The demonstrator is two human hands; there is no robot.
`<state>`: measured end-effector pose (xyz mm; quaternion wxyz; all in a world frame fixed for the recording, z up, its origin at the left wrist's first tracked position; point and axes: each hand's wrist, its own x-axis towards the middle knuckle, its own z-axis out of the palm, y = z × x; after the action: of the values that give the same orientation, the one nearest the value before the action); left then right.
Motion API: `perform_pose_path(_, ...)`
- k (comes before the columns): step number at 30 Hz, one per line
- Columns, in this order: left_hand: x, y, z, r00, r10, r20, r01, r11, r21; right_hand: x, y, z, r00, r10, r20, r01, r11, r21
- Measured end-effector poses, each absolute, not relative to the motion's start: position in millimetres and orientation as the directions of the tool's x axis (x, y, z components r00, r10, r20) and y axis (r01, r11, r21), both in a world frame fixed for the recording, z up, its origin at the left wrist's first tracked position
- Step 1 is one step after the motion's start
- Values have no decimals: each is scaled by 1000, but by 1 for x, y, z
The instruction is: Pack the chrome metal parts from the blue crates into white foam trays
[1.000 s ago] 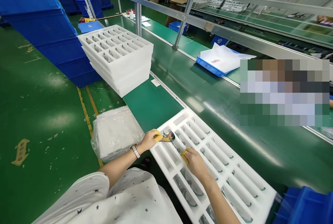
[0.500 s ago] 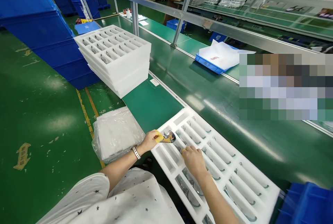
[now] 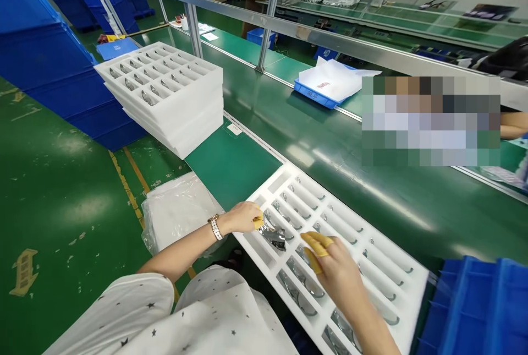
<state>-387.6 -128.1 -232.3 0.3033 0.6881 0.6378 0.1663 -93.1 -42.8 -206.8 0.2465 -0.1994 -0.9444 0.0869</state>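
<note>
A white foam tray [image 3: 412,300] with long slots lies before me, and shiny curved metal parts rest in many of them. My left hand [image 3: 244,217], with yellow covers on its fingertips, pinches one end of a shiny metal part [image 3: 274,235] above the slots at the tray's left side. To its right, my right hand [image 3: 336,264] hovers over the tray's middle. Its yellow-covered fingers are stretched out and hold nothing that I can see. Below the right hand, several metal parts [image 3: 297,291] sit in neighbouring slots.
Stacked foam trays [image 3: 193,107] stand at the bench's far left, beside tall blue crates [image 3: 53,74]. A plastic-wrapped white bundle [image 3: 177,212] is left of my arm. A blue bin [image 3: 474,305] stands at the right. Papers fill a blue tray [image 3: 317,93] behind the green belt [image 3: 330,157].
My left hand has lowered the metal part toward the slots, and the part has turned. My right hand has lifted from the tray and moved right, its fingers now stretched out. The view has shifted slightly.
</note>
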Motion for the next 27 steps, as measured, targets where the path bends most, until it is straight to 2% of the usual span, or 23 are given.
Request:
perform_pose_path(2,-382,-118,-229,213,959,-188,810,-66,582,-107,-59,-208,-846,351,400,282,933,-223)
perform_pose_path(4,-379,-111,-229,265,938,-222,827,-102,553,-115,-71,-218,-870,336,360,284,940,-191)
perform_pose_path(8,-379,-107,-230,277,909,-310,868,-98,487,-117,-87,-232,-872,361,330,311,930,-196)
perform_pose_path(12,-377,-105,-229,265,904,-336,889,-94,447,-122,-97,-232,-866,391,311,343,918,-200)
perform_pose_path(18,-370,-90,-228,271,872,-407,898,-76,434,-128,-99,-247,-872,452,186,430,891,-147)
perform_pose_path(20,-374,-88,-228,244,894,-376,880,-41,474,-124,-96,-250,-851,498,166,461,860,-218)
perform_pose_path(25,-397,-94,-239,58,975,-213,789,86,608,-115,-89,-257,-784,617,68,477,668,-571)
perform_pose_path(27,-405,-99,-248,-4,979,-202,763,133,632,-116,-88,-266,-755,656,7,502,585,-636)
